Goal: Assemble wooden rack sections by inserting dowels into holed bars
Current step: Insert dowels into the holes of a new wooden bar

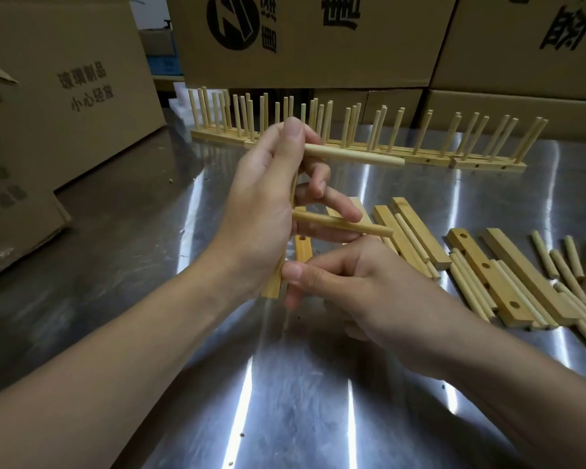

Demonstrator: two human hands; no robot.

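We record pale yellow dowels (354, 157) and bars (498, 286), brown cardboard boxes (386, 55) (black printing), and a light-streaked silver table (285, 401).

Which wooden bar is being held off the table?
The bar gripped by the left hand, with dowels sticking out sideways; the other loose bars lie flat.

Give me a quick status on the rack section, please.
Left hand grips bar, two dowels in. Right hand at its lower end, grip unclear. Nothing blocking.
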